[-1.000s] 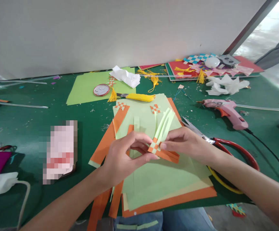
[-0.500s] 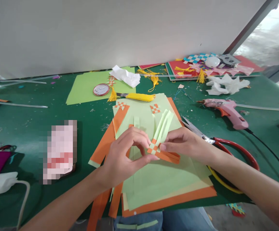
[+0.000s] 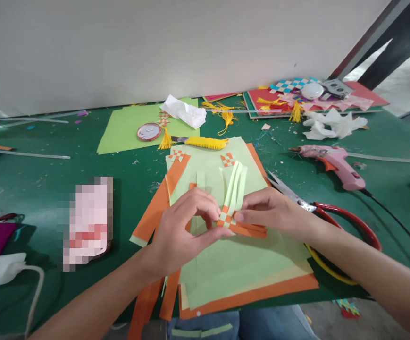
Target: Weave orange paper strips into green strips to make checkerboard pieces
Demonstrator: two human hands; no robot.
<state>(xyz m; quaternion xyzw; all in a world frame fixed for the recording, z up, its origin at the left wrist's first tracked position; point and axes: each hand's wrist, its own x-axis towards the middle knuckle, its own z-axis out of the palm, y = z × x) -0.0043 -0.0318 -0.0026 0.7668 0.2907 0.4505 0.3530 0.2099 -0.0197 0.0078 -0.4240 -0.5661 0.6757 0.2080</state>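
Observation:
Between my hands is a small woven checker piece of orange and pale green paper strips. Its loose green ends stand upward and its orange ends point right. My left hand pinches the woven square's left and lower edge between thumb and fingers. Thumb and fingers of my right hand close on its right side, where the strips come out. Below both hands lies a stack of pale green sheets with orange paper under it. Two finished-looking woven bits, one a small checkered square, rest at the stack's far edge.
Orange strips lie left of the stack. A yellow utility knife lies behind it. Large red-handled scissors and a pink glue gun with a cord are at the right. A blurred-out phone-like item lies at the left.
The woven piece has turned slightly anticlockwise, so its green ends stand more upright and its orange ends sit more level. Both hands stay nearly in place.

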